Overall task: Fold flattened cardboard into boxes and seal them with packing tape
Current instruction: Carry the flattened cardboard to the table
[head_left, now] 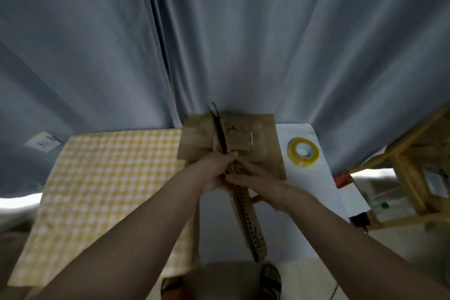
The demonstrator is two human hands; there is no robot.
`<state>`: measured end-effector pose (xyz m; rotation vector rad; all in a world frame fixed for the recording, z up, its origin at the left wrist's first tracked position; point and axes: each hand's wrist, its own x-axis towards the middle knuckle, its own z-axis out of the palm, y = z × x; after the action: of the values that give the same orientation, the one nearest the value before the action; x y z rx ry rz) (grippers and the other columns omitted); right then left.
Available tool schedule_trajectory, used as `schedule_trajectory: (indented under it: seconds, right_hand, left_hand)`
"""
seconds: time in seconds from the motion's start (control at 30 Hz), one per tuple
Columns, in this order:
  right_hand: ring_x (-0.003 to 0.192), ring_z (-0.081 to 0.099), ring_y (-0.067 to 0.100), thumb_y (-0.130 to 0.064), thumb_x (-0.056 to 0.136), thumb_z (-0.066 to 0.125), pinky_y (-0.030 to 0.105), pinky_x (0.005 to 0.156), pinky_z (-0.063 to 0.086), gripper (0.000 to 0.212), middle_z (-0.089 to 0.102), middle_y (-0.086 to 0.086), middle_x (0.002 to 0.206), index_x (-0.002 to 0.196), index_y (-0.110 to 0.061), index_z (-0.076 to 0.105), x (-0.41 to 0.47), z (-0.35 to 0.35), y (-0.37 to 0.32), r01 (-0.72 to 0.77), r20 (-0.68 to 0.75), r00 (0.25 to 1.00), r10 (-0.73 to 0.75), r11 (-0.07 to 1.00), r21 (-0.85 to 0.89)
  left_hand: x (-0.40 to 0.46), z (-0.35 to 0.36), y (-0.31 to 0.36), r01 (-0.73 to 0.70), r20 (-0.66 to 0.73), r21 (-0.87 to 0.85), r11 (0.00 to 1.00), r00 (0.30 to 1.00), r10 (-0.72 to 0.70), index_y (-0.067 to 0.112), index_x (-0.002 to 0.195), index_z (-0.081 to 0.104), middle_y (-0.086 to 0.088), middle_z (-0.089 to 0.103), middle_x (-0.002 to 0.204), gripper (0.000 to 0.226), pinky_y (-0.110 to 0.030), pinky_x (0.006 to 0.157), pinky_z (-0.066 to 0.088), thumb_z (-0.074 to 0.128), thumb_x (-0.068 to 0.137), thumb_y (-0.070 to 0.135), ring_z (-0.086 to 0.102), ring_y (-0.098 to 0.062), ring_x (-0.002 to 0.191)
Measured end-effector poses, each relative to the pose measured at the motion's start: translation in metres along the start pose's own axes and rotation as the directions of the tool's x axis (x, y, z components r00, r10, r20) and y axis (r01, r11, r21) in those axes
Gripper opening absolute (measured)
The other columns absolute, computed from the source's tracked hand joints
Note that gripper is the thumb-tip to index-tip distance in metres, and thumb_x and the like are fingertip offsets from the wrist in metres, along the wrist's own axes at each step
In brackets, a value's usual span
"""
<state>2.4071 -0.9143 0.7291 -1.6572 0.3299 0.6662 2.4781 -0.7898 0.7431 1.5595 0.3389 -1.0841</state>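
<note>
Worktop room

Checked cloth (102,178) lay open to the left; stacked cardboard (258,139) and tape roll (303,152) crowded the right.

A flattened cardboard sheet (246,212) stands on edge between the left hand (216,173) and the right hand (253,181), above the table (316,178). Behind the hands a stack of cardboard (258,134) lies on the table. A tape roll (303,152) lies right of the stack. A cloth (104,178) covers the table's left part. A curtain (219,44) hangs behind the table, and a wooden frame (411,178) stands to the right.
</note>
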Motion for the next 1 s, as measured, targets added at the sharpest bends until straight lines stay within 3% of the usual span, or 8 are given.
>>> schedule_trajectory:
  seconds: [0.17, 0.33, 0.5, 0.63, 0.7, 0.77, 0.87, 1.0]
  right_hand:
    - [0.104, 0.061, 0.011, -0.041, 0.089, 0.06, 0.037, 0.086, 0.052, 0.048, 0.062, -0.01, 0.118, 0.131, -0.052, 0.04, 0.016, -0.023, 0.027, 0.025, 0.032, 0.999, -0.024, 0.999, -0.032]
    - [0.091, 0.068, 0.019, -0.029, 0.091, 0.057, 0.036, 0.082, 0.057, 0.034, 0.068, -0.002, 0.104, 0.113, -0.054, 0.048, 0.042, -0.028, 0.06, 0.116, 0.004, 0.993, -0.116, 0.986, -0.123]
    - [0.082, 0.067, 0.012, -0.02, 0.095, 0.049, 0.022, 0.065, 0.057, 0.03, 0.069, -0.006, 0.092, 0.119, -0.036, 0.058, 0.059, -0.025, 0.093, 0.223, -0.091, 0.966, -0.241, 0.959, -0.175]
    - [0.074, 0.058, 0.014, -0.022, 0.093, 0.048, 0.022, 0.061, 0.046, 0.016, 0.063, 0.001, 0.082, 0.093, -0.016, 0.063, 0.047, -0.013, 0.117, 0.295, -0.209, 0.91, -0.358, 0.914, -0.28]
    - [0.075, 0.058, 0.02, -0.023, 0.089, 0.05, 0.029, 0.069, 0.045, 0.019, 0.06, 0.006, 0.078, 0.082, -0.011, 0.063, 0.033, -0.004, 0.134, 0.294, -0.278, 0.893, -0.354, 0.926, -0.235]
    - [0.074, 0.057, 0.021, -0.023, 0.089, 0.05, 0.031, 0.069, 0.045, 0.019, 0.059, 0.007, 0.077, 0.075, -0.015, 0.059, 0.01, 0.009, 0.14, 0.252, -0.339, 0.896, -0.288, 0.957, -0.146]
    - [0.06, 0.051, 0.017, -0.023, 0.095, 0.041, 0.023, 0.05, 0.038, 0.024, 0.054, 0.005, 0.07, 0.075, -0.016, 0.051, -0.027, 0.026, 0.142, 0.155, -0.37, 0.906, -0.206, 0.974, -0.163]
    - [0.055, 0.057, 0.018, -0.017, 0.1, 0.03, 0.022, 0.044, 0.044, 0.029, 0.058, 0.009, 0.07, 0.085, -0.01, 0.054, -0.059, 0.039, 0.148, 0.136, -0.37, 0.899, -0.234, 0.953, -0.272]
  left_hand:
    - [0.029, 0.015, -0.02, -0.02, 0.011, -0.074, 0.997, 1.0, 0.021, -0.002, 0.13, 0.052, -0.025, 0.058, 0.126, 0.048, -0.037, 0.052, 0.058, 0.06, 0.094, 0.029, 0.066, -0.036, 0.092]
    - [0.058, 0.009, -0.046, -0.053, 0.106, -0.093, 0.994, 0.992, 0.063, -0.002, 0.131, 0.048, -0.028, 0.057, 0.125, 0.047, -0.05, 0.06, 0.059, 0.054, 0.096, 0.029, 0.068, -0.039, 0.083]
    - [0.085, 0.007, -0.084, -0.128, 0.152, -0.174, 0.976, 0.976, 0.155, 0.0, 0.126, 0.053, -0.028, 0.058, 0.122, 0.038, -0.056, 0.077, 0.055, 0.047, 0.1, 0.027, 0.061, -0.046, 0.104]
    - [0.079, 0.024, -0.113, -0.238, 0.041, -0.198, 0.951, 0.967, 0.251, -0.004, 0.114, 0.054, -0.024, 0.064, 0.097, 0.026, -0.055, 0.089, 0.05, 0.035, 0.104, 0.011, 0.059, -0.043, 0.109]
    - [0.063, 0.036, -0.129, -0.289, -0.031, -0.198, 0.936, 0.957, 0.289, -0.002, 0.096, 0.054, -0.023, 0.064, 0.09, 0.025, -0.048, 0.08, 0.055, 0.031, 0.103, 0.005, 0.063, -0.04, 0.101]
    - [0.042, 0.043, -0.138, -0.329, -0.088, -0.106, 0.938, 0.943, 0.321, -0.002, 0.091, 0.054, -0.021, 0.064, 0.089, 0.026, -0.043, 0.07, 0.058, 0.031, 0.102, 0.001, 0.065, -0.037, 0.087]
    - [0.022, 0.047, -0.152, -0.388, -0.128, 0.043, 0.921, 0.912, 0.391, -0.004, 0.113, 0.054, -0.023, 0.065, 0.107, 0.025, -0.043, 0.062, 0.06, 0.032, 0.102, 0.002, 0.067, -0.037, 0.086]
    - [0.004, 0.037, -0.175, -0.369, -0.173, 0.22, 0.903, 0.896, 0.408, -0.001, 0.116, 0.052, -0.029, 0.066, 0.105, 0.024, -0.049, 0.081, 0.058, 0.034, 0.102, 0.007, 0.069, -0.041, 0.089]
